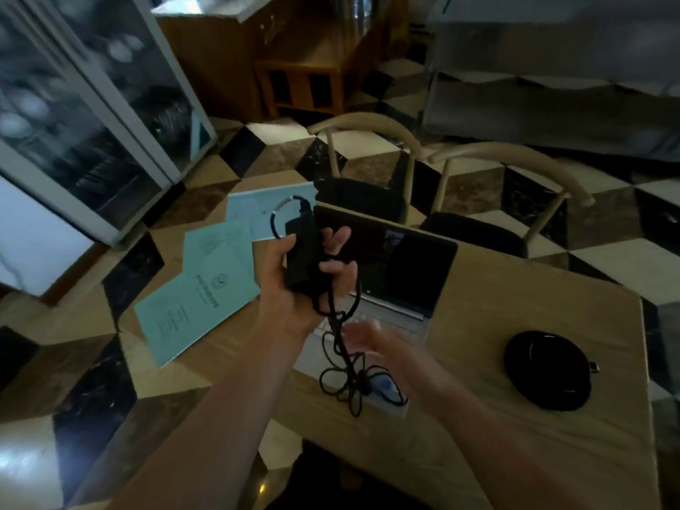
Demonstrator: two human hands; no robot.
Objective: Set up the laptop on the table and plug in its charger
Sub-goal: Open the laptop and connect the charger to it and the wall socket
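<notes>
An open laptop (pixel 401 270) with a dark screen and silver keyboard stands on the wooden table (pixel 515 454). My left hand (pixel 298 288) grips the black charger brick (pixel 303 252) above the laptop's left side. The charger's black cable (pixel 346 369) hangs from the brick in tangled loops onto the laptop's front edge. My right hand (pixel 371 344) is blurred, fingers loosely spread, beside the hanging cable over the keyboard; whether it touches the cable is unclear.
Several light-blue booklets (pixel 198 296) lie on the table's left part. A black round pouch (pixel 548 369) rests at the right. Two wooden chairs (pixel 460 167) stand beyond the table. A glass-door cabinet (pixel 92 115) is at the left.
</notes>
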